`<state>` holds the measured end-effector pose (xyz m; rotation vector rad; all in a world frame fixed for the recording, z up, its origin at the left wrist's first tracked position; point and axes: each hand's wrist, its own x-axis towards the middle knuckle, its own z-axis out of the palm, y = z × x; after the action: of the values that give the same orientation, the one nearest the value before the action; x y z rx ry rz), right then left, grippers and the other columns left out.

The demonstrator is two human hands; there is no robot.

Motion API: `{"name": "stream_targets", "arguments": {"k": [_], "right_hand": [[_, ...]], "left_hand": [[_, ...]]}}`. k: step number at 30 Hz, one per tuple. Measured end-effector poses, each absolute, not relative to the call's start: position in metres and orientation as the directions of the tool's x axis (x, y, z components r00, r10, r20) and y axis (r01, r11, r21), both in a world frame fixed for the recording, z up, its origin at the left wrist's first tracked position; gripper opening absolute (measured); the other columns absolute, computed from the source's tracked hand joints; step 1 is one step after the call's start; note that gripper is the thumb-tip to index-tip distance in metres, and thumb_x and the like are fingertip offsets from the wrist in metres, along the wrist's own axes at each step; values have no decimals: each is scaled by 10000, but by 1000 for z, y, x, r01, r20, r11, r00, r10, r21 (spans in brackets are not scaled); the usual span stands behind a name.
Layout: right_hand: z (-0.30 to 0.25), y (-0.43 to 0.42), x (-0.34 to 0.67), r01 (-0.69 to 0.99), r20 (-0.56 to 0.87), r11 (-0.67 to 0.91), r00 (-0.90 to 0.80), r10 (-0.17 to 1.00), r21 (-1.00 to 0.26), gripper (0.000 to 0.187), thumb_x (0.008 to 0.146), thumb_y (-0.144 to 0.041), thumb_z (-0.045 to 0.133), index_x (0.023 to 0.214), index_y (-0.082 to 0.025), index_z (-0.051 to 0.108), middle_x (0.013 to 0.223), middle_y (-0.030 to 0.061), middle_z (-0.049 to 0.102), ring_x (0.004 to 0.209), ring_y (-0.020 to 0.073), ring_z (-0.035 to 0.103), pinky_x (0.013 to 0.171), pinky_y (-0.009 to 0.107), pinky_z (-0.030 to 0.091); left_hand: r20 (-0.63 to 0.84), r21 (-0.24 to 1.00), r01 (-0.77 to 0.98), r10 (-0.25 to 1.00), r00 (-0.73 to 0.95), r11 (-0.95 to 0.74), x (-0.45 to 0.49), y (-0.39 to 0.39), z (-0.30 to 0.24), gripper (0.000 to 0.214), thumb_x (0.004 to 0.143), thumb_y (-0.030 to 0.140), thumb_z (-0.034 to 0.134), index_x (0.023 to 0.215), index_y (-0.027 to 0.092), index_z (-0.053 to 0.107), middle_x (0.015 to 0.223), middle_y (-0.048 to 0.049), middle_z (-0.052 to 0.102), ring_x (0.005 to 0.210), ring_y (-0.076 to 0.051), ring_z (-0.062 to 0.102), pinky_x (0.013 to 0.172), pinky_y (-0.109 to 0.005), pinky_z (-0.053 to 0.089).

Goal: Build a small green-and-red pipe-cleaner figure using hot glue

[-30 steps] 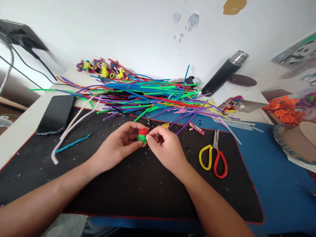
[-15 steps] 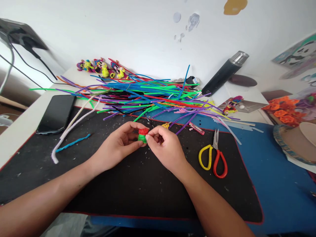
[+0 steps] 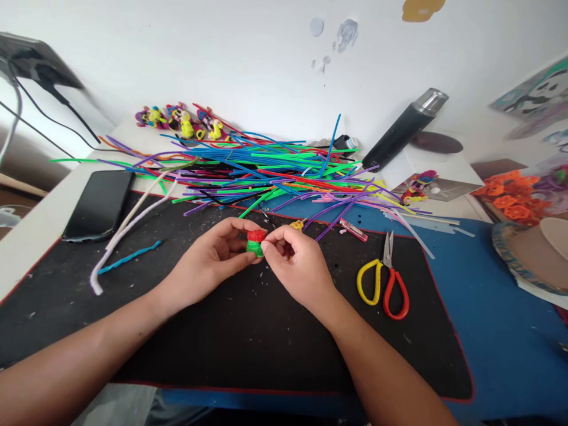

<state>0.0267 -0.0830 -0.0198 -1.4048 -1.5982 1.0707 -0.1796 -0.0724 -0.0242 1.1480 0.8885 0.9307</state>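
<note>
A small red and green coiled pipe-cleaner piece is held between both hands above the black mat. My left hand wraps its fingers and thumb round the piece from the left. My right hand pinches its right side with thumb and forefinger, the other fingers curled in. A big heap of coloured pipe cleaners lies just beyond the hands.
Scissors with yellow and red handles lie right of my right hand. A black phone, a white pipe cleaner and a short blue one lie at the left. A dark bottle and small finished figures sit at the back.
</note>
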Motion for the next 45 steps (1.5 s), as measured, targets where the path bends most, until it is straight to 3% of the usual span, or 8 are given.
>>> {"name": "stream_targets", "arguments": {"k": [11,15,30,36,45], "right_hand": [[-18,-82,28,289,79,103,-93,992,-952,165,1005,-340,643,950,-228,751,790,5,699,672,155,590,645,291,481],[-18,-83,29,275,103,119,-72,992,-954,176,1006,-348,646,979,-223,768,776,7,700,671,158,612,633,283,495],[-19,-85,29,321,143,177,-127,982,-930,191,1044,-302,639,1008,-231,813,887,31,801,691,160,648,644,298,497],[-18,-86,29,331,172,214,-153,973,-919,198,1063,-294,635,1001,-239,814,1005,44,851,805,183,730,728,315,546],[-20,-86,30,351,185,234,-170,968,-907,209,1078,-284,631,1032,-247,831,1032,45,858,832,188,747,760,322,559]], "left_hand": [[-136,962,-187,943,305,200,-181,-71,-25,406,870,284,991,1189,213,750,1211,-83,792,1104,-261,801,980,-404,718],[-151,955,-205,946,287,215,-181,-69,-27,421,858,274,1004,1194,212,758,1208,-77,791,1074,-240,801,969,-384,719],[-156,949,-223,948,278,222,-182,-67,-32,447,833,270,1023,1197,220,770,1200,-70,791,1067,-231,799,951,-360,722],[-146,951,-222,948,284,213,-181,-67,-30,448,825,271,1023,1191,217,769,1193,-72,790,1075,-241,799,970,-390,724],[-151,947,-231,946,288,222,-181,-68,-29,430,831,261,1023,1185,224,782,1185,-56,796,1086,-232,800,980,-383,723]]}}
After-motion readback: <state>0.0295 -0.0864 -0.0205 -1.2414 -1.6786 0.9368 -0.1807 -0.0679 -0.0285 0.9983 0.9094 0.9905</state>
